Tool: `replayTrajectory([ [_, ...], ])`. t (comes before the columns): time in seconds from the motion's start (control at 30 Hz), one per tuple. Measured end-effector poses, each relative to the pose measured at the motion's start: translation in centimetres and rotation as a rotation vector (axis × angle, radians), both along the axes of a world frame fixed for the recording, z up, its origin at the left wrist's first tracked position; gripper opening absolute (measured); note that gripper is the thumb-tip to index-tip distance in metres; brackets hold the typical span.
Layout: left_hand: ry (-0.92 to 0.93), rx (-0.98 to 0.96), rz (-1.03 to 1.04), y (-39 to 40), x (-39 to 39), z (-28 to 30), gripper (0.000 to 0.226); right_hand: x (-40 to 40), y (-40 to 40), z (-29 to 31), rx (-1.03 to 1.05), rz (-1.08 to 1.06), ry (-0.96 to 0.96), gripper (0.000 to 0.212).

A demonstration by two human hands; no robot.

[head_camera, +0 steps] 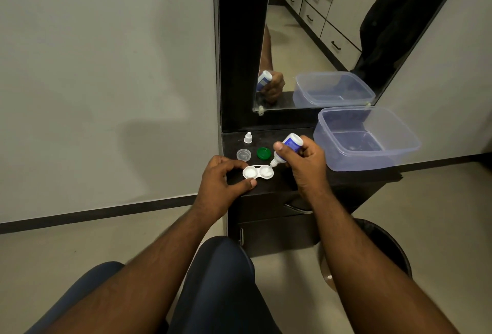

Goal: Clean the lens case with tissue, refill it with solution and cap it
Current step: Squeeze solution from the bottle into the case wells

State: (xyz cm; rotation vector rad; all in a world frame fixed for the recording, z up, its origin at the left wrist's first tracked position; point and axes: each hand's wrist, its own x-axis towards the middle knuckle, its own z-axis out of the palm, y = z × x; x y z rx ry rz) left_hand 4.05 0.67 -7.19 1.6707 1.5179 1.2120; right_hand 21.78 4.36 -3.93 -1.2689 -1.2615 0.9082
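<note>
White plastic, one lens case [258, 172] with two uncapped wells lies near the front left corner of the dark tabletop [290, 176]. The left hand [222, 183] pinches the case's left well between curled fingers and thumb, steadying it at the left edge. The right hand [303, 160] grips one solution bottle [286, 148], tilted nozzle-down, its tip just beside the rim of the right well.

Behind the case lie two loose caps: one clear cap [244, 154] and one green cap [263, 153], side by side. One small white bottle cap [248, 138] stands farther back, near the rear left corner.

One clear plastic box [366, 138] without a lid fills the right end of the tabletop, overhanging its right edge. One mirror [319, 41] rises from the rear edge.

Bare surface remains between the caps and the box, and along the front edge right of the case. One dark bin [383, 248] stands on the floor below the front right corner.
</note>
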Motion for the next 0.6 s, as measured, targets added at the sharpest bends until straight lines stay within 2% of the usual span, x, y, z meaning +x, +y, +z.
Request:
replayTrajectory([
  [0.2, 0.002, 0.010, 0.000, 0.0, -0.1, -0.1, 0.034, 0.1, 0.1, 0.0, -0.008, 0.013, -0.009, 0.019],
  [0.37, -0.012, 0.009, -0.016, -0.1, 0.0, 0.1, 0.033, 0.1, 0.4, 1.2, -0.106, -0.043, 0.283, 0.020],
  [0.47, -0.021, 0.020, -0.018, -0.1, -0.1, 0.0, 0.032, -0.4, 0.9, 2.1, -0.099, -0.001, 0.395, 0.016],
  [0.6, -0.017, 0.039, -0.014, -0.1, -0.1, -0.2, 0.032, -2.1, 0.5, 1.6, -0.082, 0.079, 0.315, 0.013],
])
